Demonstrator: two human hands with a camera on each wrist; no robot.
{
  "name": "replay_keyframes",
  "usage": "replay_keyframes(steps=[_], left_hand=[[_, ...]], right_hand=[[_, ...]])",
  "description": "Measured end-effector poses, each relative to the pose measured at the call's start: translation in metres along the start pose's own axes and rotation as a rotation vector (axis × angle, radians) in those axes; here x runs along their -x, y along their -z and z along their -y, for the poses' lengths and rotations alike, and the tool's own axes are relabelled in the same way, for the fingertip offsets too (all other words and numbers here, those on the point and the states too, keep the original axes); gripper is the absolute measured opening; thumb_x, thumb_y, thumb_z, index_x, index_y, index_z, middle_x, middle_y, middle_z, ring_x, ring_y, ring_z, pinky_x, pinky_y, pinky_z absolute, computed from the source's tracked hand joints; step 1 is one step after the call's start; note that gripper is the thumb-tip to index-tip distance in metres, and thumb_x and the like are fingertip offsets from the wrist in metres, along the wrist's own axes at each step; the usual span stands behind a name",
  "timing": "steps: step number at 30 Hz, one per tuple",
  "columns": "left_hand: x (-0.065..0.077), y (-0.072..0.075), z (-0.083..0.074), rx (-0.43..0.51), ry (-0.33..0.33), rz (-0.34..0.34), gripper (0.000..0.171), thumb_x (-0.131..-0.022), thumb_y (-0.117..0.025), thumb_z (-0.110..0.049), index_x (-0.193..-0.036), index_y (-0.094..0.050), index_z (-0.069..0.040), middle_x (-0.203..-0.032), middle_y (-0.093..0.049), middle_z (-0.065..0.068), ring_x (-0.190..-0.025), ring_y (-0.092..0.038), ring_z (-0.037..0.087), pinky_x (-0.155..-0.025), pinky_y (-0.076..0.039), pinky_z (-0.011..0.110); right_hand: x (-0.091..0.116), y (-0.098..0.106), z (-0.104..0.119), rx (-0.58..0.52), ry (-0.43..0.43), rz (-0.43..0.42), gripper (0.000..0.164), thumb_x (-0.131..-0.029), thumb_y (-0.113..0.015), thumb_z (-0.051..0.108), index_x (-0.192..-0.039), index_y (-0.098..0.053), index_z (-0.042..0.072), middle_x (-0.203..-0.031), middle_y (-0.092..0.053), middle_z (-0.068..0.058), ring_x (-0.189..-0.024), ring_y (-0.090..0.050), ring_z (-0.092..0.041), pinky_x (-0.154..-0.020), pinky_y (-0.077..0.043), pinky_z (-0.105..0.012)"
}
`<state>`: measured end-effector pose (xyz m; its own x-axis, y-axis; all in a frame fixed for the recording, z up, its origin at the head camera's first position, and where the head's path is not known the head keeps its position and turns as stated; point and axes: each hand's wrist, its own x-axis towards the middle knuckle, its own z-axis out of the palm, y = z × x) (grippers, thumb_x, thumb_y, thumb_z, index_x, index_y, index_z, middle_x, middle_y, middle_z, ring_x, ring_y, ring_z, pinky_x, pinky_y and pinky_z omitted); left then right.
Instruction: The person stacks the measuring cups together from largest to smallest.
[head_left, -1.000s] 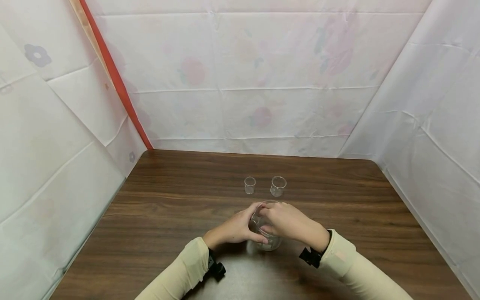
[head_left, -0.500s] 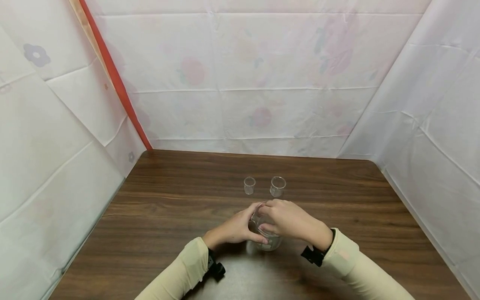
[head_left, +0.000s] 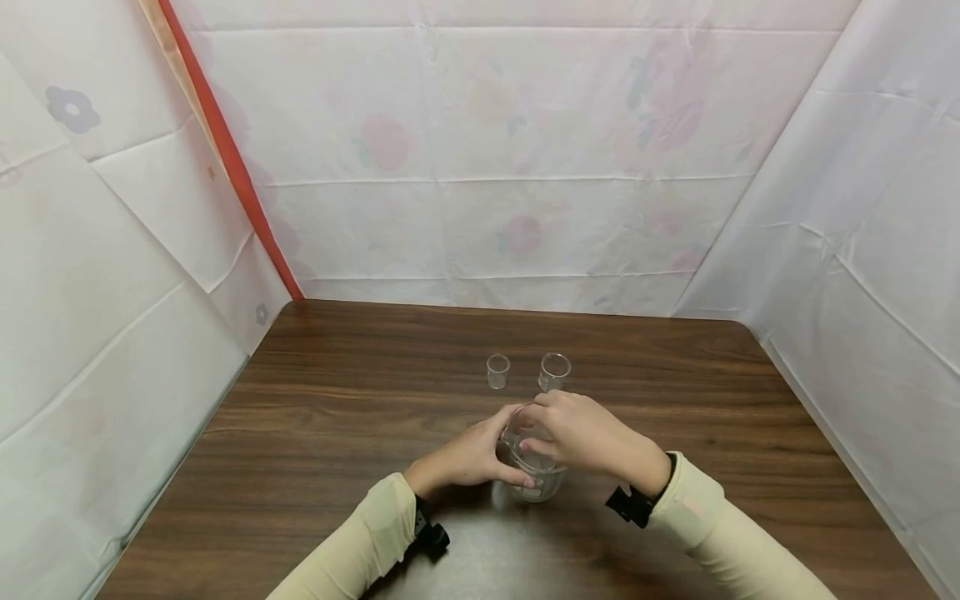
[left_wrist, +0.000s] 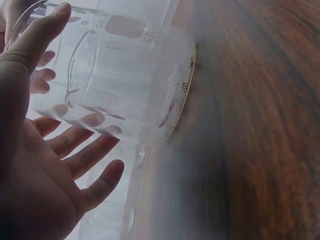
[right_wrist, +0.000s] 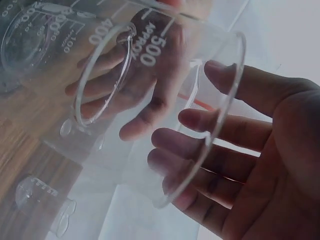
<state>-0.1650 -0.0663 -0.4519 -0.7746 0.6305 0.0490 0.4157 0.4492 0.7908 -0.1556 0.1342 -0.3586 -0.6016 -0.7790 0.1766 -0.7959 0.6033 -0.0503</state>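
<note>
A large clear glass beaker marked 500 stands upright on the table, a smaller beaker nested inside it. My left hand holds the large beaker from the left, thumb on the near side and fingers around the far side. My right hand is at the beaker's mouth. In the right wrist view its fingertips reach past the rim, spread and apart from the inner beaker's rim, with nothing held between them. The right hand partly covers the large beaker's rim in the head view.
Two small glass beakers stand farther back on the brown wooden table: a smaller one on the left and a wider one on the right. White patterned cloth hangs behind and on both sides of the table.
My right hand has lifted slightly and shifted right at the beaker's mouth, now overlapping the wider back beaker's base. My left hand and the large beaker have stayed in place.
</note>
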Motion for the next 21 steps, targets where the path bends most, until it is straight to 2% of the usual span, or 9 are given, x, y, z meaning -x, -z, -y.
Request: replay_keyframes(steps=[5, 10, 17, 21], left_hand=[[0.001, 0.001, -0.003, -0.027, 0.022, 0.002, 0.099, -0.073, -0.081, -0.054, -0.151, -0.026, -0.025, -0.142, -0.051, -0.004, -0.128, -0.051, 0.014, -0.107, -0.042, 0.04], [0.0, 0.0, -0.002, -0.028, 0.022, 0.014, 0.102, -0.074, -0.08, -0.053, -0.154, -0.023, -0.027, -0.146, -0.047, -0.006, -0.129, -0.049, 0.012, -0.108, -0.041, 0.04], [0.0, -0.001, -0.001, -0.027, 0.001, 0.011, 0.093, -0.075, -0.08, -0.051, -0.149, -0.032, -0.025, -0.145, -0.048, -0.007, -0.128, -0.049, 0.013, -0.107, -0.042, 0.04], [0.0, 0.0, -0.002, -0.036, 0.002, 0.009, 0.094, -0.074, -0.081, -0.049, -0.15, -0.031, -0.023, -0.145, -0.049, -0.006, -0.128, -0.05, 0.013, -0.107, -0.042, 0.04]], right_hand=[[0.0, 0.004, -0.003, -0.002, 0.007, -0.041, 0.028, -0.085, -0.074, 0.033, -0.103, -0.072, 0.011, -0.084, -0.063, 0.001, -0.071, -0.056, -0.008, -0.064, -0.051, -0.024], [0.0, 0.003, -0.006, 0.006, 0.02, -0.083, 0.026, -0.085, -0.075, 0.031, -0.101, -0.073, 0.011, -0.087, -0.066, 0.0, -0.075, -0.06, -0.011, -0.066, -0.053, -0.027], [-0.002, 0.004, -0.011, 0.018, 0.019, -0.128, 0.022, -0.085, -0.076, 0.029, -0.097, -0.072, 0.011, -0.082, -0.062, 0.002, -0.071, -0.058, -0.011, -0.062, -0.051, -0.027], [-0.004, 0.007, -0.014, 0.018, 0.014, -0.132, 0.021, -0.086, -0.074, 0.028, -0.097, -0.072, 0.01, -0.085, -0.064, -0.001, -0.073, -0.059, -0.013, -0.064, -0.052, -0.028]])
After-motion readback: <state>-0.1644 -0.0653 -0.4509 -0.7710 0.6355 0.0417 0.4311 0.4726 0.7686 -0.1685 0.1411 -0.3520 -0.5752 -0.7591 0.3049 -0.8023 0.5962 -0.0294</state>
